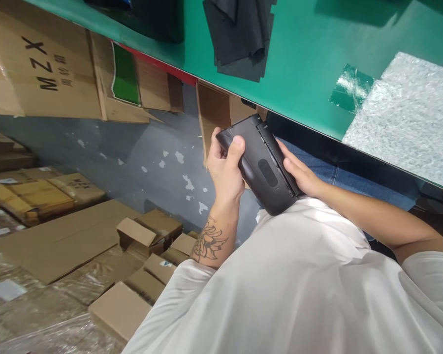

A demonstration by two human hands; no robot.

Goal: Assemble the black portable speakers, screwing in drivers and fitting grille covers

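Left hand (225,169): wrapped round the near end of the black handheld device (261,164), thumb pressed on its upper corner, steadying it.
Right hand (299,172): cupped under the far long edge, fingers gripping the device from the other side.
Device: held back-up in front of the body, below the counter edge, braced against the white shirt (299,275) for support.
Counter (310,64): green, carrying black fabric pieces (239,34) and a foam sheet (413,113), within reach.
Floor: cardboard boxes (143,236) stacked at the left.

The green table (310,64) edge hangs close above both hands; cardboard boxes (147,246) crowd the floor left, bare grey floor (133,147) between.
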